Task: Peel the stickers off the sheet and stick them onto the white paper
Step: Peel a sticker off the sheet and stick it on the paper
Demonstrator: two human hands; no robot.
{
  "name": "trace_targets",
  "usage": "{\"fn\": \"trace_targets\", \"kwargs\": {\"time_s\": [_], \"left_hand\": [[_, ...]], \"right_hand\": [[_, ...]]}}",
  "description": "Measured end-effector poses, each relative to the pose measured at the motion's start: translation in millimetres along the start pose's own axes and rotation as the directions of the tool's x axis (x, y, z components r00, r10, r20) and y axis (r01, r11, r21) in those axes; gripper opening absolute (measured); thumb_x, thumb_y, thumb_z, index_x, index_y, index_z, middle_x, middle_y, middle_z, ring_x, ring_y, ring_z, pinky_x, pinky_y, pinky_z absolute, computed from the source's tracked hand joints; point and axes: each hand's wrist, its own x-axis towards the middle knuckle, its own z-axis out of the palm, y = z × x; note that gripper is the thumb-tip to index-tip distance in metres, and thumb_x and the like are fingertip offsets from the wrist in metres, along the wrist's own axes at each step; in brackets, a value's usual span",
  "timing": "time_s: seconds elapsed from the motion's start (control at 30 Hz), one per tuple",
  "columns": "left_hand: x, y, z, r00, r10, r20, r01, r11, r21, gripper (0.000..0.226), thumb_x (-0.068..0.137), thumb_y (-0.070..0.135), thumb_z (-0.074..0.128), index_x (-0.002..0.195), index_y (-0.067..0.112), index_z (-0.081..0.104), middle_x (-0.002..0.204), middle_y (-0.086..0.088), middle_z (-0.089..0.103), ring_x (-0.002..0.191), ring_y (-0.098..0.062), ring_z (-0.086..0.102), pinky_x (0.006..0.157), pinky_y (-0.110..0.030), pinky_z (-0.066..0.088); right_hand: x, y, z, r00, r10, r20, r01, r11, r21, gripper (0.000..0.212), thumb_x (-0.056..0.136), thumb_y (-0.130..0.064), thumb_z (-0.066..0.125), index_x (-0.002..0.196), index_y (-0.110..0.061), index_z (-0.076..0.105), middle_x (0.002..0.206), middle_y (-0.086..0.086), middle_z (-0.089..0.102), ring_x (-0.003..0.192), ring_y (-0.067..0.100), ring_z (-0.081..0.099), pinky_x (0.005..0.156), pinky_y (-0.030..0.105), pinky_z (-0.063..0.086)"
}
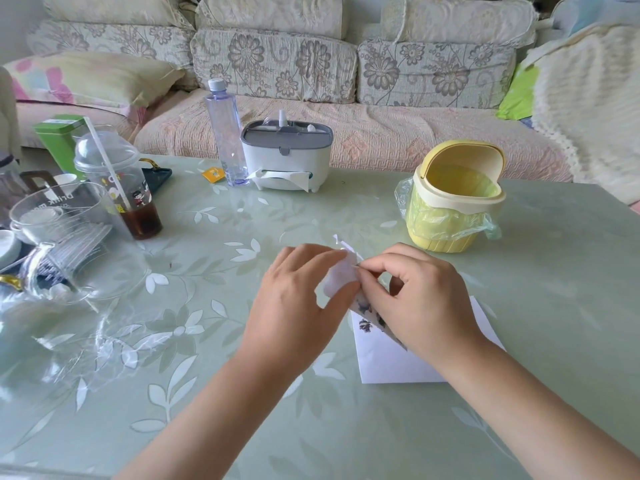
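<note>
Both hands meet above the middle of the green table. My left hand [298, 296] grips the crumpled white sticker sheet [341, 277], holding it off the table. My right hand [415, 296] pinches the sheet's edge between thumb and forefinger, and a strip with dark cartoon stickers [363, 304] hangs under it. The white paper [388, 362] lies flat on the table beneath my right hand, partly hidden by my wrist. One dark sticker [365, 325] shows near the paper's top left corner.
A yellow mini bin [453, 199] with a bag liner stands behind my right hand. A tissue box [287, 157] and clear bottle [225, 133] are at the back. A plastic cup [117, 185], glassware and wrap crowd the left side. A sofa lies beyond the table.
</note>
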Motion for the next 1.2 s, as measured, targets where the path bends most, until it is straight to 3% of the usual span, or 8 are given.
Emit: {"fn": "trace_targets", "kwargs": {"time_s": [0.17,0.33,0.53,0.73,0.9,1.03,1.13,1.2], "left_hand": [[2.1,1.1,-1.7,0.968,-0.217,0.129,0.237,0.957,-0.165,0.023,0.087,0.023,0.072,0.107,0.032,0.074,0.098,0.024,0.071,0.093,0.006,0.063,0.079,-0.002,0.04],[1.6,7.6,-0.8,0.896,-0.371,0.243,0.441,0.803,-0.4,0.02,0.088,0.023,0.072,0.099,0.04,0.069,0.091,0.022,0.074,0.09,0.007,0.068,0.085,-0.018,0.054],[4.7,8.8,-0.3,0.877,-0.41,0.249,0.479,0.778,-0.406,0.015,0.088,0.021,0.073,0.083,0.035,0.072,0.08,0.018,0.075,0.079,0.001,0.07,0.075,-0.021,0.057],[5.4,7.7,-1.5,0.876,-0.42,0.237,0.48,0.807,-0.343,0.005,0.088,0.031,0.069,0.085,0.034,0.067,0.067,0.014,0.066,0.052,-0.003,0.053,0.051,-0.016,0.042],[8.4,1.1,-7.5,0.897,-0.368,0.244,0.436,0.824,-0.362,0.008,0.091,0.029,0.068,0.086,0.035,0.068,0.076,0.023,0.066,0.062,-0.012,0.057,0.062,-0.031,0.049],[8.8,0.0,-13.8,0.902,-0.296,0.314,0.4,0.846,-0.353,0.007,0.093,0.032,0.068,0.09,0.038,0.07,0.093,0.018,0.071,0.087,-0.005,0.066,0.081,-0.035,0.056],[8.4,-0.3,-14.3,0.909,-0.278,0.31,0.379,0.862,-0.337,0.017,0.094,0.026,0.066,0.091,0.042,0.07,0.099,0.014,0.068,0.083,-0.006,0.065,0.072,-0.034,0.055],[8.8,0.5,-14.1,0.91,-0.301,0.286,0.39,0.854,-0.344,0.019,0.091,0.027,0.068,0.098,0.045,0.069,0.108,0.016,0.062,0.086,-0.007,0.065,0.074,-0.031,0.055]], "right_hand": [[0.8,0.6,-0.9,0.998,0.021,0.066,-0.024,0.999,0.043,0.01,0.087,-0.029,0.073,0.078,-0.027,0.075,0.075,-0.015,0.063,0.055,0.009,0.049,0.052,0.025,0.041],[5.9,1.4,-2.3,0.944,0.245,0.22,-0.294,0.929,0.227,0.009,0.088,-0.029,0.073,0.081,-0.03,0.079,0.072,-0.019,0.07,0.053,0.008,0.055,0.056,0.022,0.045],[9.9,0.8,-6.7,0.875,0.336,0.35,-0.449,0.833,0.324,0.011,0.09,-0.024,0.074,0.082,-0.029,0.08,0.06,-0.019,0.067,0.052,0.002,0.06,0.048,0.013,0.041],[10.2,-2.4,-8.2,0.865,0.331,0.378,-0.467,0.806,0.363,0.004,0.089,-0.026,0.076,0.087,-0.029,0.079,0.05,-0.021,0.059,0.042,0.003,0.049,0.044,0.015,0.039],[14.3,2.5,-14.2,0.882,0.27,0.387,-0.435,0.782,0.446,0.037,0.084,-0.039,0.075,0.119,-0.039,0.066,0.106,-0.016,0.065,0.059,0.019,0.051,0.057,0.018,0.044],[16.2,10.5,-17.6,0.921,0.137,0.365,-0.266,0.905,0.331,0.057,0.096,-0.012,0.064,0.141,-0.045,0.051,0.136,-0.024,0.048,0.074,0.02,0.061,0.073,0.017,0.046],[16.9,14.8,-17.9,0.879,0.174,0.444,-0.353,0.864,0.36,0.05,0.095,-0.012,0.068,0.134,-0.042,0.059,0.098,-0.024,0.062,0.056,0.014,0.049,0.061,0.022,0.046],[16.6,18.5,-17.1,0.86,0.216,0.463,-0.412,0.829,0.379,0.033,0.093,-0.013,0.071,0.117,-0.035,0.072,0.077,-0.02,0.058,0.053,0.01,0.042,0.056,0.019,0.041]]}}
